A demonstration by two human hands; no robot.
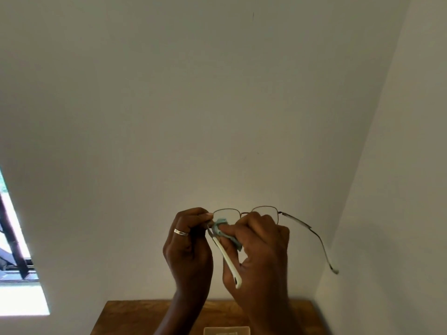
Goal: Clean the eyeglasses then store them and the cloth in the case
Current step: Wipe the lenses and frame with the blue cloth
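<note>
Raised close under the head camera, two bare hands work together in the air above the near part of a wooden desk (135,317).

The left hand (187,240), with a silver ring (181,232) on one finger, is curled. Its fingers (208,214) pinch the eyeglasses (227,261) at the left outer corner of the thin wire frame, just where the temple hinges. That temple, ending in a pale, whitish sleeve, slants down between the two hands towards the camera.

The right hand (260,250) grasps a small pale blue-green cloth (221,228). Its thumb lies on the near side of the cloth and the other fingers are curled behind, so the cloth is pressed against the left lens. That hand covers the lower part of the right lens and the bridge. The other temple is unfolded, sticks out free to the right and curves down at its tip, touching nothing.

The eyeglasses are held level, lenses facing away, well above the desk and in front of a plain pale wall (217,93).

On the desk, at the bottom edge below the wrists, lies a pale rectangular object (226,331), cut off by the edge; what it is cannot be told. A bright window (14,238) shows at the far left.
</note>
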